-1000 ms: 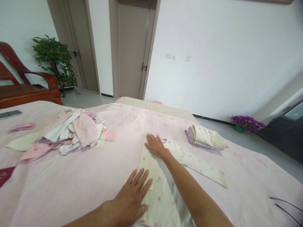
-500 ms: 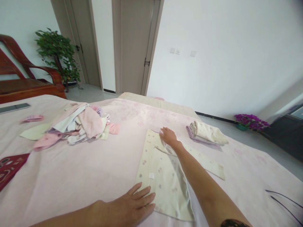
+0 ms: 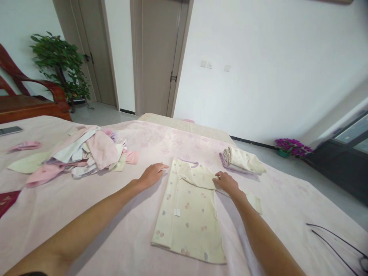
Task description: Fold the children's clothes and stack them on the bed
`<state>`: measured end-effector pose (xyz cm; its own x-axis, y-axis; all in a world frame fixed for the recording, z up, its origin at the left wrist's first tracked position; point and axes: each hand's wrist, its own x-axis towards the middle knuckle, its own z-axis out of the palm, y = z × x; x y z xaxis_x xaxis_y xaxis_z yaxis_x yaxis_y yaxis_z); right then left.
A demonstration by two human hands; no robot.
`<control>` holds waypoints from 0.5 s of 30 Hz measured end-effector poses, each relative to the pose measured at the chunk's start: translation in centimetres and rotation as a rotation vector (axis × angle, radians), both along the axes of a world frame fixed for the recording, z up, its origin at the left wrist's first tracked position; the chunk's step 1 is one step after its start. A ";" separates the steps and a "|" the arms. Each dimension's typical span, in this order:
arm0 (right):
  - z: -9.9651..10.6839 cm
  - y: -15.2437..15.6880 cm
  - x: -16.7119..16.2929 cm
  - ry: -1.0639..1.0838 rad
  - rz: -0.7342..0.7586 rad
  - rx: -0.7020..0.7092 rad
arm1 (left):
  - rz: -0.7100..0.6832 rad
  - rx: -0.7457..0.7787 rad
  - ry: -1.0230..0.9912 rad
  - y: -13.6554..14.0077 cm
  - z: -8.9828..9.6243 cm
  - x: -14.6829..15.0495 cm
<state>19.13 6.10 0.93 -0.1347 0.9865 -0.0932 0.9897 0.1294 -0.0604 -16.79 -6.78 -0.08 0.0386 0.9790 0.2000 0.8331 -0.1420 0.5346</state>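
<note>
A small cream shirt (image 3: 195, 222) with grey and pinkish prints lies flat on the bed cover. It has a purple-trimmed neckline and a white tag, and its left side is folded inward, so that one sleeve crosses the chest. My left hand (image 3: 152, 175) hovers or rests beside the upper left edge of the shirt, fingers stretched toward it and holding nothing. At the opposite edge, my right hand (image 3: 227, 184), with a ring on one finger, has its fingers bent onto the sleeve cloth. The other sleeve reaches out to the right beneath my right wrist.
A pile of loose clothes (image 3: 94, 149) lies to the left, a folded stack (image 3: 244, 161) at the back right. Black cords (image 3: 333, 239) are at the right edge, a phone (image 3: 10, 130) and a dark red item (image 3: 8, 201) at the left. All rest on the pink cover (image 3: 120, 226).
My left hand has gone from the shirt's lower left corner up beside its shoulder. My right hand has shifted from the neckline to the right edge. The shirt's right side lies flatter.
</note>
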 end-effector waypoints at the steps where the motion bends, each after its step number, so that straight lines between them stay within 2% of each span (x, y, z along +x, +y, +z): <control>1: -0.1 0.0 0.0 0.006 -0.005 -0.008 | -0.006 0.016 0.033 1.4 -0.1 0.3; 6: -0.6 -0.1 0.3 0.090 -0.009 -0.008 | -0.076 0.059 0.110 5.9 -0.8 1.8; 11: 0.3 -1.6 0.4 0.347 -0.011 0.134 | -0.129 0.047 0.165 7.7 -1.1 1.7; 13: 1.3 -3.4 -0.2 0.500 0.067 0.197 | -0.150 0.033 0.170 8.1 -1.2 1.4; 15: 2.4 -6.2 -1.4 0.629 0.221 0.250 | -0.166 0.018 0.167 8.4 -1.2 1.1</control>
<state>17.71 -0.08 3.29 -0.2881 0.9115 0.2936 0.7260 0.4078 -0.5537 -15.65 1.60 -1.32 0.2326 0.9528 0.1952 0.8743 -0.2928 0.3870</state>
